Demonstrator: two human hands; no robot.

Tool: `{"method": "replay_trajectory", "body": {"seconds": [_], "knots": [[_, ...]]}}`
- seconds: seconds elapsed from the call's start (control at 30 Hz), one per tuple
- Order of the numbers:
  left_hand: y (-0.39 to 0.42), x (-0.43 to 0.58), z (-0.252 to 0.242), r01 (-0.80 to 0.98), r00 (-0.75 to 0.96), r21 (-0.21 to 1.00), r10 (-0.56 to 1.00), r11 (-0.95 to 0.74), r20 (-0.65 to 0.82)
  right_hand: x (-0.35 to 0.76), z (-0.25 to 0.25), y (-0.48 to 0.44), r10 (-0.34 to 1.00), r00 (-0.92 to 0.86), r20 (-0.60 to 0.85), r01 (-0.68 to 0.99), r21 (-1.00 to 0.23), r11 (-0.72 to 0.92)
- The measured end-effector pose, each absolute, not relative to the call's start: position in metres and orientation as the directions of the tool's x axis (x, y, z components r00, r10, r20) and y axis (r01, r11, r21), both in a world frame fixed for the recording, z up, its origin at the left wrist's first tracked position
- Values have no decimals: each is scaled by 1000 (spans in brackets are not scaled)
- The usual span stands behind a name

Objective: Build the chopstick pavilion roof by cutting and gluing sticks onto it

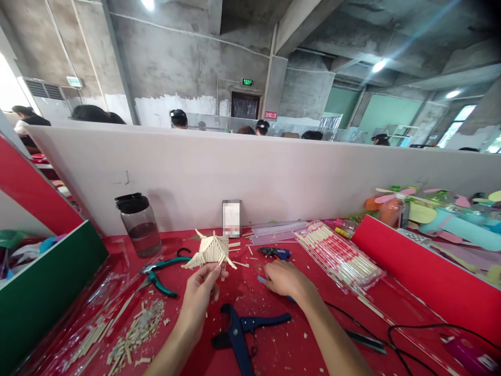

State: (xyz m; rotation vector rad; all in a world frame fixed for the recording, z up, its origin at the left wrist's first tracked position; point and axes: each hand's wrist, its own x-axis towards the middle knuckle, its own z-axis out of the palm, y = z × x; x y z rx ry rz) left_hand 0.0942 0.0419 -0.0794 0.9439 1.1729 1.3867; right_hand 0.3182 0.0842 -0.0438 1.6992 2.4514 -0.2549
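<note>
My left hand (205, 282) is closed, thumb and fingers pinched at the front edge of a small roof-shaped model (211, 249) built of pale wooden sticks, with upturned corners. My fingers hide its lower part. Over the table to the right, my right hand (285, 279) is turned down with its fingers curled. A light-blue piece (261, 280) sticks out beside its fingertips; the rest is covered by the hand. Just beyond lies a dark blue tool (276, 253) with orange marks. Blue-handled cutters (237, 331) lie between my forearms.
Green-handled pliers (158, 277) and a water bottle (140, 224) are on the left, near cut stick pieces (136, 331). Packed sticks (340, 256) lie right, by a red divider (426, 266). A phone-like object (231, 218) leans on the white partition (188, 177). A black cable (364, 324) crosses the right.
</note>
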Motion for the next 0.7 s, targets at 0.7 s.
{"method": "replay_trajectory", "body": {"seconds": [0.7], "knots": [[41,96,-77,-229,-155,973,986,20,-57,297,-53,83,869,-494,-29,856,-191,481]]}}
